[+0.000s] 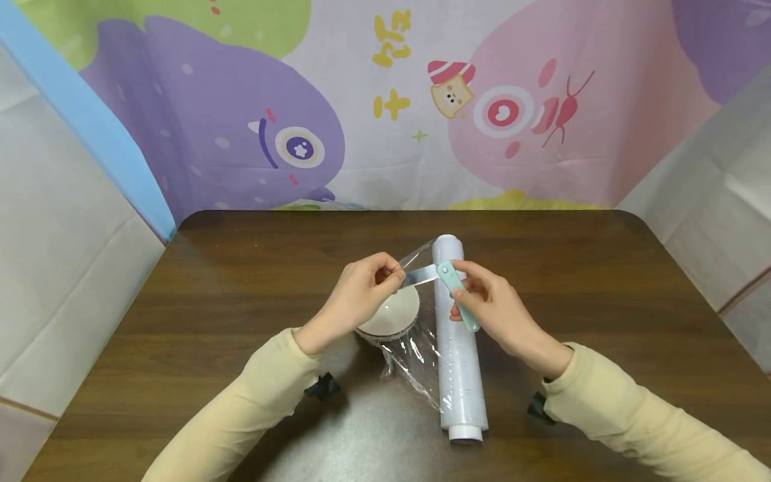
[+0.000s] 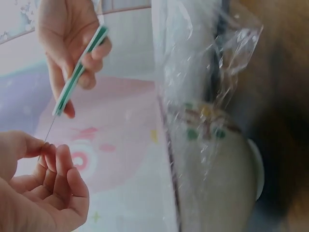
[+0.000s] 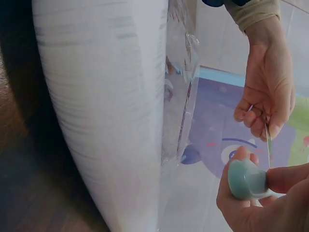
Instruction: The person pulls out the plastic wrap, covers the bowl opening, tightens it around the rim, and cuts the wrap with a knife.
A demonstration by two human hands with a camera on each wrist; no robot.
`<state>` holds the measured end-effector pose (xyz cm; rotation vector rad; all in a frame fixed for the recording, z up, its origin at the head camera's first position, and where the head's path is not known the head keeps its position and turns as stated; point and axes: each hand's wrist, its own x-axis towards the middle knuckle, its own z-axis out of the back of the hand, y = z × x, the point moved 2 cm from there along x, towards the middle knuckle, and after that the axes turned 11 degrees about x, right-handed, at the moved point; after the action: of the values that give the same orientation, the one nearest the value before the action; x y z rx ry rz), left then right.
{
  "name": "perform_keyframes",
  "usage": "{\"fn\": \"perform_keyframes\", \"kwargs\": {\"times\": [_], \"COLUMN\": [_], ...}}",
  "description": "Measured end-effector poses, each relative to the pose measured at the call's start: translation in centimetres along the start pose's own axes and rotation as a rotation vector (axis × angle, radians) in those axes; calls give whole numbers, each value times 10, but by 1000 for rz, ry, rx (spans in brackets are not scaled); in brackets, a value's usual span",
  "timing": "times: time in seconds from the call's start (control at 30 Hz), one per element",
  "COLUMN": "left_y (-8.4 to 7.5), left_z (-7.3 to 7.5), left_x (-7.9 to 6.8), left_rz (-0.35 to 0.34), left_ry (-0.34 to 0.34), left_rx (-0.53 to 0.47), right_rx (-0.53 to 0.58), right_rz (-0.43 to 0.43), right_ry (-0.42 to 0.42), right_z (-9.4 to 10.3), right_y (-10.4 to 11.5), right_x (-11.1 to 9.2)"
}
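Observation:
My right hand [image 1: 490, 304] grips the mint-green handle of a small folding knife [image 1: 456, 291]. Its metal blade stands out at an angle from the handle, toward the left. Thumb and fingertips of my left hand [image 1: 364, 294] pinch the blade near its tip, as the left wrist view also shows. Both hands are above a bowl [image 1: 394, 314] and a roll of cling film [image 1: 460, 375]. A sheet of clear film [image 1: 415, 361] runs from the roll to the bowl and hangs over its near side. The left wrist view shows a flower pattern on the bowl [image 2: 217, 164].
The roll lies lengthwise on the dark wooden table [image 1: 241, 281], to the right of the bowl. Behind the table's far edge hangs a cloth [image 1: 373, 154] with cartoon figures. Pale panels [image 1: 66, 234] stand at both sides.

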<state>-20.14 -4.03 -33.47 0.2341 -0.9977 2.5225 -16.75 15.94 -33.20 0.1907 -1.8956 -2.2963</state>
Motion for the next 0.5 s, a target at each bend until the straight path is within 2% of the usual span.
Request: {"fn": "perform_keyframes", "kwargs": {"times": [0.13, 0.3, 0.5], "left_y": [0, -1, -3], "left_z": [3, 5, 7], "left_x": [3, 6, 9], "left_rz": [-39, -124, -183], "left_ry": [-15, -64, -85], "left_rx": [56, 145, 223], "right_rx": [-67, -223, -381], "right_rz": [16, 71, 144], "right_ry": [9, 30, 65], "right_z": [2, 2, 1], "right_y": [-1, -2, 0], "right_x": [-2, -3, -6]}}
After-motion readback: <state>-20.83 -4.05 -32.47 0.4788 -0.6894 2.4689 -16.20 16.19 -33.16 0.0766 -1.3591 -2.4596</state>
